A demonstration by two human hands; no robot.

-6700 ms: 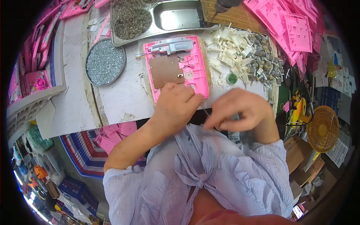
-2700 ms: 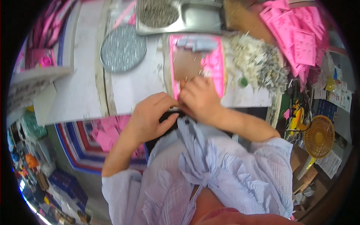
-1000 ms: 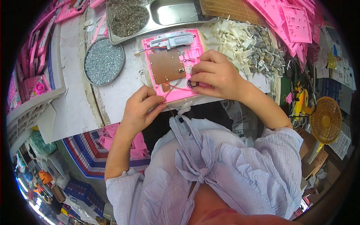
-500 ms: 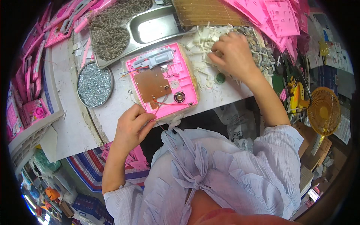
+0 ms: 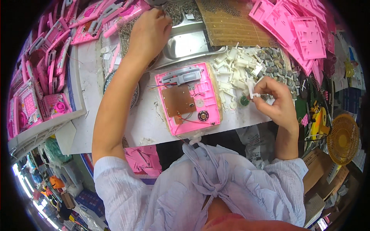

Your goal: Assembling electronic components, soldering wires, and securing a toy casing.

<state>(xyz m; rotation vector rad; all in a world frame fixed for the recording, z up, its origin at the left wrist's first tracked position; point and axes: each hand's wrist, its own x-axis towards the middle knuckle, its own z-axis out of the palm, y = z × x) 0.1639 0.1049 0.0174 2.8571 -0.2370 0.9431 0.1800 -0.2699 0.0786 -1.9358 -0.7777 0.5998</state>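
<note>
My left hand [image 5: 151,32] reaches over the metal tray [image 5: 169,57] of small wiry metal parts, its fingers curled together; what they hold, if anything, is hidden. My right hand [image 5: 278,101] pinches a small white plastic piece [image 5: 251,88] beside the pile of white plastic parts [image 5: 241,63]. Between the hands a pink plastic casing [image 5: 211,98] lies with its inside facing up. It holds a brown circuit board [image 5: 175,101], a grey plastic part [image 5: 182,77], a small round speaker [image 5: 203,115] and thin wires. Neither hand touches it.
A round dish of shiny screws [image 5: 135,94] sits partly behind my left forearm. Grey blocks [image 5: 277,63] adjoin the white pile, near a cardboard sheet [image 5: 235,25]. Pink panels [image 5: 308,36] are stacked at far right, pink assemblies [image 5: 50,65] at left. A yellow-brown fan [image 5: 343,138] stands right.
My left hand has left the casing's near left corner and moved up over the tray. The right hand has drawn back from the pile with a white piece. The whole view has shifted.
</note>
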